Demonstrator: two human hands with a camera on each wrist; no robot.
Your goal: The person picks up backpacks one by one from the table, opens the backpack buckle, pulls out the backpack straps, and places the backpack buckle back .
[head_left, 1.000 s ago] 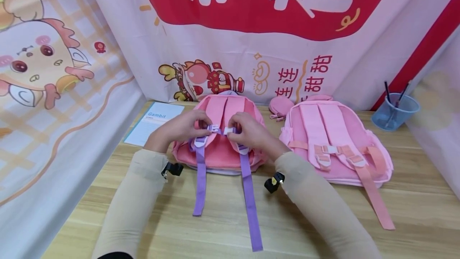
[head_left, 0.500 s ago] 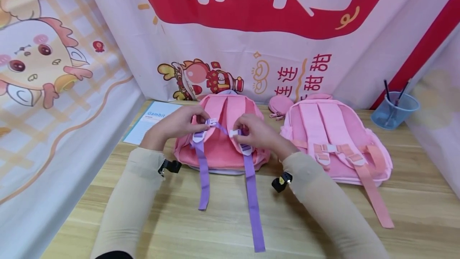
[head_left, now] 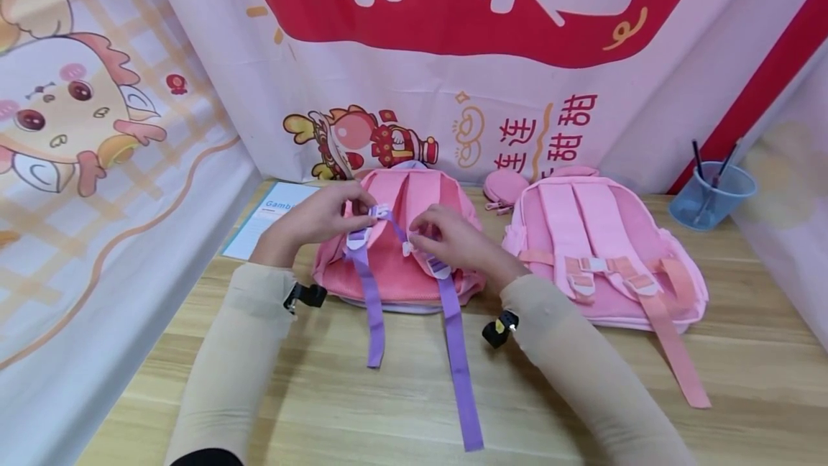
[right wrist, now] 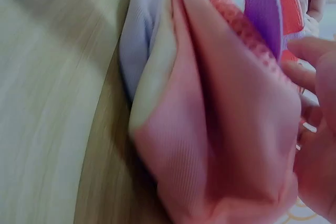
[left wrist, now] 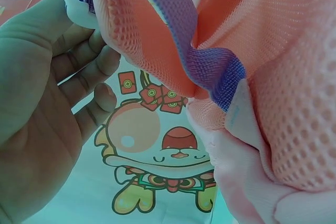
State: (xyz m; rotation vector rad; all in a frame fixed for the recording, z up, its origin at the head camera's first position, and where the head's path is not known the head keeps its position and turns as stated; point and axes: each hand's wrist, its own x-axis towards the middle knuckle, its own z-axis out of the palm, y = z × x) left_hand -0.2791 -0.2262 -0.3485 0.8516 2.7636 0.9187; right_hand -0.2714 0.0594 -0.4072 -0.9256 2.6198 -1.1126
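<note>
On the table lies a pink backpack (head_left: 388,277), straps up. My left hand (head_left: 317,218) pinches a white buckle half (head_left: 380,212) on its purple webbing, above the left shoulder strap. A purple strip slopes from there to the other white buckle half (head_left: 406,247), tilted near the fingertips of my right hand (head_left: 453,239). Those fingers are bent; whether they pinch that half or its webbing is too small to tell. In the left wrist view, purple webbing (left wrist: 173,22) arches beside my left hand. The right wrist view has the backpack's side (right wrist: 236,119) beside my right fingers (right wrist: 307,66).
To the right lies a second pink backpack (head_left: 621,236) with its buckle fastened and a loose peach strap. A small round pink pouch (head_left: 506,187) is behind it. A blue pen cup (head_left: 711,196) stands far right; a "Gambit" booklet (head_left: 249,232) lies at left.
My left hand has lifted its buckle half slightly up and left. My right hand went right, then came back left; its buckle half now tilts downward. The left loose purple strap has swung right.
</note>
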